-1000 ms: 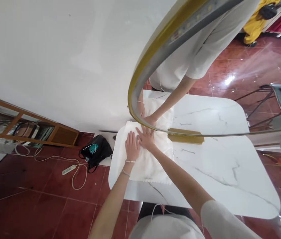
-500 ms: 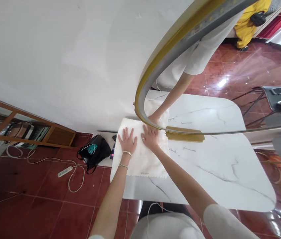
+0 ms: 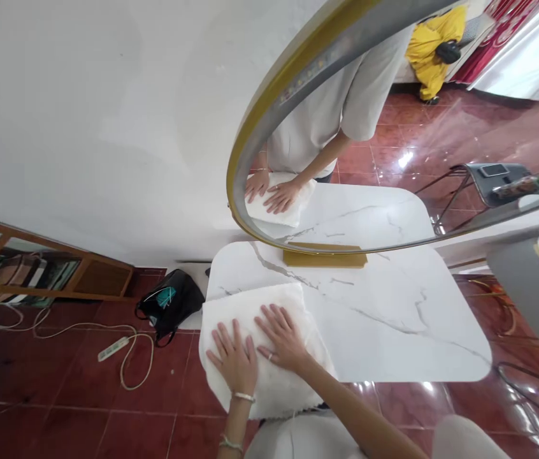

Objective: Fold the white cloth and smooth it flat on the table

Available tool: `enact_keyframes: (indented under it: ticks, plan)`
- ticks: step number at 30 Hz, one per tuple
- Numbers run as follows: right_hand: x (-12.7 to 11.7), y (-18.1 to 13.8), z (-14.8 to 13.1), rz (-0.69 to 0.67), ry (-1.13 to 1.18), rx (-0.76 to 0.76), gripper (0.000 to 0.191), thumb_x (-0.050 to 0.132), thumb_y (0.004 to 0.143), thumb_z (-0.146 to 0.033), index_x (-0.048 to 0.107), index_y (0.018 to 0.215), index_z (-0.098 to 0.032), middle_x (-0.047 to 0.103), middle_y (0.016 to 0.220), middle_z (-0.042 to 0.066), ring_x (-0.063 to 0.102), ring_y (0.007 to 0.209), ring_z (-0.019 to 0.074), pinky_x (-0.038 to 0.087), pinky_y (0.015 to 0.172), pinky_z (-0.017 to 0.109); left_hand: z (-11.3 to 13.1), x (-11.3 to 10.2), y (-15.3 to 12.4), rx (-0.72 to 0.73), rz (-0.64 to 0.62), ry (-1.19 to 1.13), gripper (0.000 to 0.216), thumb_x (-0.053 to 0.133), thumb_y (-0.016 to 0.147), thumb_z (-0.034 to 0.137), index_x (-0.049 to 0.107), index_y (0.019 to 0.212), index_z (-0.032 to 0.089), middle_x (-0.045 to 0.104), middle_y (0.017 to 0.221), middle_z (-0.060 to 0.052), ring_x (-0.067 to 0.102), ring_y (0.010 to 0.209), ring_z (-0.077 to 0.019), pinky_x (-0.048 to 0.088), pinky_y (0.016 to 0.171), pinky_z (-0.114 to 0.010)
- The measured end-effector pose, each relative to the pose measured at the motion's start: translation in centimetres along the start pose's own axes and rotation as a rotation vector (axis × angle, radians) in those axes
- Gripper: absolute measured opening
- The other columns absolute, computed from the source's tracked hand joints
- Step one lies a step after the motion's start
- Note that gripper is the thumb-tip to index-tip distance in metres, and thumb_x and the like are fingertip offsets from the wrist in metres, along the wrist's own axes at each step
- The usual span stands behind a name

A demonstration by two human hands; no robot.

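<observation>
A white cloth (image 3: 269, 395) with a scalloped edge lies spread over the near left part of the white marbled table (image 3: 384, 319), its near edge hanging past the table's front. Flat on the cloth's left side rests my left hand (image 3: 235, 360), fingers spread, with bracelets on the wrist. My right hand (image 3: 283, 341), wearing a ring, also presses flat on the cloth just to the right, fingers stretched out. Both hands and the cloth show again as a reflection in the round gold-rimmed mirror (image 3: 245, 127).
The mirror stands on a gold base (image 3: 324, 256) at the table's back, against a white wall (image 3: 83, 127). On the red tiled floor to the left are a black bag (image 3: 174, 299) and a power strip (image 3: 113, 349) with its cord. A wooden cabinet (image 3: 102, 277) stands beyond.
Both hands and the cloth have slid from near the mirror toward my body, baring the marbled surface behind. The cloth's near edge now overhangs the table front. The view has shifted too.
</observation>
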State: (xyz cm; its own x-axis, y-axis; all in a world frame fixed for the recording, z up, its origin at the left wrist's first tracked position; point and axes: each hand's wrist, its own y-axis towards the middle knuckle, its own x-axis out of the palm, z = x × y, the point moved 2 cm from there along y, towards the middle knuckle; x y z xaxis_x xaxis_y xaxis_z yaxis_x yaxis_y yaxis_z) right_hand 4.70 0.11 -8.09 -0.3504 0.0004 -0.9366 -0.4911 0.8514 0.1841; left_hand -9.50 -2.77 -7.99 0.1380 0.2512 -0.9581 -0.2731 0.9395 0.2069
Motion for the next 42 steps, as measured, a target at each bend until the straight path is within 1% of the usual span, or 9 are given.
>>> enact_keyframes:
  ticks: [5, 10, 15, 19, 25, 30, 33, 37, 42]
  plan:
    - [-2.7, -5.2, 6.1, 0.036, -0.123, 0.186, 0.066, 0.046, 0.091, -0.049, 0.026, 0.15, -0.025, 0.024, 0.156, 0.008, 0.02, 0.143, 0.03, 0.017, 0.114, 0.051, 7.8, 1.0, -0.9, 0.193, -0.123, -0.063, 0.049, 0.038, 0.095, 0.033, 0.043, 0.142, 0.021, 0.03, 0.153, -0.015, 0.02, 0.143, -0.0338, 0.016, 0.111, -0.061]
    - [-5.9, -12.4, 12.8, 0.083, -0.217, 0.258, 0.065, 0.046, 0.093, -0.049, 0.025, 0.15, -0.028, 0.029, 0.154, 0.005, 0.026, 0.141, 0.0279, 0.019, 0.114, 0.052, 15.2, 1.7, -0.8, 0.25, -0.322, -0.265, 0.056, 0.052, 0.088, 0.035, 0.043, 0.142, 0.024, 0.049, 0.133, -0.016, 0.048, 0.119, -0.0313, 0.04, 0.096, -0.048]
    - [-7.5, -17.5, 16.5, 0.138, -0.23, 0.262, 0.072, 0.05, 0.09, -0.051, 0.02, 0.151, -0.028, 0.039, 0.149, 0.006, 0.037, 0.136, 0.028, 0.028, 0.11, 0.05, 19.0, 1.3, 4.0, 0.062, -0.455, -0.353, 0.057, 0.054, 0.084, 0.025, 0.042, 0.139, 0.016, 0.048, 0.128, -0.017, 0.048, 0.118, -0.0301, 0.039, 0.097, -0.045]
    - [-7.9, -17.1, 17.6, 0.205, -0.099, 0.319, 0.073, 0.052, 0.09, -0.045, 0.017, 0.151, -0.025, 0.056, 0.132, 0.01, 0.053, 0.119, 0.0276, 0.044, 0.097, 0.047, 21.1, 0.0, 7.6, 0.198, -0.717, -0.469, 0.041, 0.06, 0.078, 0.017, 0.057, 0.119, 0.015, 0.063, 0.091, -0.006, 0.061, 0.089, -0.0211, 0.047, 0.084, -0.034]
    - [-12.1, -11.1, 16.7, 0.317, 0.039, 0.296, 0.062, 0.049, 0.09, -0.028, 0.023, 0.145, -0.021, 0.048, 0.136, 0.014, 0.045, 0.127, 0.0285, 0.045, 0.099, 0.05, 21.6, -5.1, 7.5, 0.569, -0.795, -0.594, 0.021, 0.057, 0.08, 0.011, 0.067, 0.094, 0.023, 0.065, 0.098, -0.002, 0.059, 0.1, -0.0189, 0.042, 0.094, -0.03]
    - [-17.1, -7.0, 14.5, 0.102, 0.255, 0.048, 0.038, 0.055, 0.085, -0.023, 0.04, 0.121, -0.021, 0.053, 0.13, 0.013, 0.053, 0.117, 0.0248, 0.049, 0.093, 0.043, 20.9, -10.5, 6.4, 0.85, -0.749, -0.562, 0.033, 0.04, 0.085, 0.006, 0.066, 0.097, 0.023, 0.061, 0.102, -0.004, 0.061, 0.088, -0.0158, 0.046, 0.084, -0.028]
    - [-19.2, -6.8, 13.4, -0.039, 0.275, -0.028, 0.026, 0.047, 0.087, -0.013, 0.047, 0.111, -0.022, 0.065, 0.105, 0.007, 0.061, 0.087, 0.0194, 0.052, 0.074, 0.033, 20.3, -13.0, 6.2, 0.841, -0.721, -0.565, 0.02, 0.05, 0.086, 0.013, 0.067, 0.093, 0.021, 0.064, 0.096, -0.003, 0.061, 0.089, -0.0171, 0.046, 0.086, -0.029]
    - [-21.2, -8.1, 12.9, -0.135, 0.203, -0.087, 0.013, 0.047, 0.09, -0.015, 0.057, 0.095, -0.021, 0.066, 0.088, 0.005, 0.06, 0.077, 0.0185, 0.047, 0.069, 0.031, 19.1, -15.8, 6.4, 0.795, -0.725, -0.597, 0.007, 0.062, 0.084, 0.023, 0.068, 0.086, 0.02, 0.067, 0.088, -0.001, 0.061, 0.081, -0.0157, 0.045, 0.084, -0.028]
    - [-22.6, -10.6, 15.7, -0.288, 0.278, 0.134, 0.012, 0.057, 0.087, -0.029, 0.064, 0.081, -0.021, 0.068, 0.08, 0.003, 0.062, 0.074, 0.0173, 0.046, 0.064, 0.026, 15.9, -18.0, 8.7, 0.709, -0.63, -0.564, 0.009, 0.06, 0.085, 0.026, 0.068, 0.085, 0.021, 0.069, 0.091, -0.001, 0.061, 0.081, -0.0158, 0.044, 0.081, -0.027]
